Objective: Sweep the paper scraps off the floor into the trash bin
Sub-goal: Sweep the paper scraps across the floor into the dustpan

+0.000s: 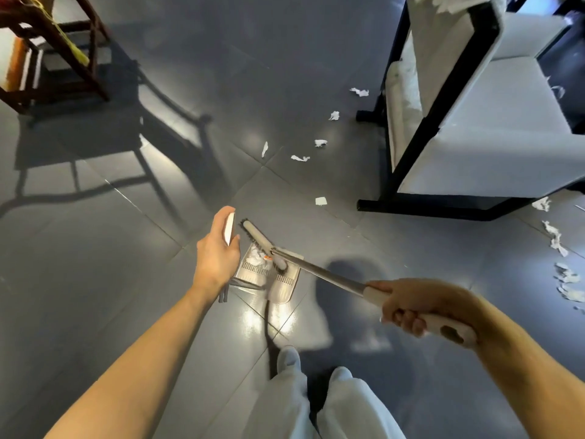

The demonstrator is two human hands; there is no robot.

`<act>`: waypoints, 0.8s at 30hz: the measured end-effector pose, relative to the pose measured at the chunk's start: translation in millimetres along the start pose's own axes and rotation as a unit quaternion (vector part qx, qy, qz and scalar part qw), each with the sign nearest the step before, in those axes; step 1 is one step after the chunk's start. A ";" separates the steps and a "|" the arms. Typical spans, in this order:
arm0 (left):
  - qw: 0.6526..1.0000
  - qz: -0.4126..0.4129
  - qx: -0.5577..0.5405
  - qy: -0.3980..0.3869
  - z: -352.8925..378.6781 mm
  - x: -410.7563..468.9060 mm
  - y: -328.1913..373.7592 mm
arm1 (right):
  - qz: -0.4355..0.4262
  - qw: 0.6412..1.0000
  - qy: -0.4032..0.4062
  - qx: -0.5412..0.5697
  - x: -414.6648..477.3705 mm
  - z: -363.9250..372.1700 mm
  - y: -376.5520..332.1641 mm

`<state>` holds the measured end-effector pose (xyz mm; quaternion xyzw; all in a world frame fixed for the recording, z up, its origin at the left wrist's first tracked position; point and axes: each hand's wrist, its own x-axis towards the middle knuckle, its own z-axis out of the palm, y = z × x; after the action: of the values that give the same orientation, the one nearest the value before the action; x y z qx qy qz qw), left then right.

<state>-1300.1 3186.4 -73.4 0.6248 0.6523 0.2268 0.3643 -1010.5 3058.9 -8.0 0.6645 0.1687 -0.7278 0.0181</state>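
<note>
Your left hand [217, 248] grips the white top of the dustpan handle [230, 228], and your right hand [408, 307] is wrapped round the broom handle [332, 274]. The broom head [258, 240] sits at the mouth of the dustpan [285, 289], with a few paper scraps [258, 258] already inside. Loose scraps [299, 158] trail ahead, with another cluster [555, 240] far right by the black sofa frame [411, 205]. The trash bin is not in view. Risks: tilt the pan while moving and the light paper slides out; a fast stroke scatters scraps or pushes them under the frame; if the pan lip lifts, pieces slip beneath
</note>
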 end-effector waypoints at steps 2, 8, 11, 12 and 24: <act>1.000 0.004 -0.002 0.003 4.1 7.3 9.2 | -0.023 0.999 0.020 0.011 -7.8 -9.1 -4.1; 0.999 0.040 -0.005 0.000 24.3 48.2 43.8 | -0.110 0.986 0.124 -0.012 12.3 -53.3 -34.4; 0.999 0.036 0.005 -0.012 43.7 78.2 63.6 | -0.128 0.970 0.200 -0.051 45.8 -86.1 -52.1; 0.999 0.035 0.006 -0.019 51.7 88.2 69.8 | -0.128 0.966 0.213 -0.068 57.4 -97.1 -58.2; 0.998 0.035 0.047 -0.005 106.5 182.3 125.5 | -0.057 0.997 0.057 0.004 104.9 -141.1 -88.0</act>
<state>-1129.4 3362.8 -81.5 0.6647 0.6380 0.2052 0.3302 -909.2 3200.6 -99.1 0.6943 0.2040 -0.6892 -0.0356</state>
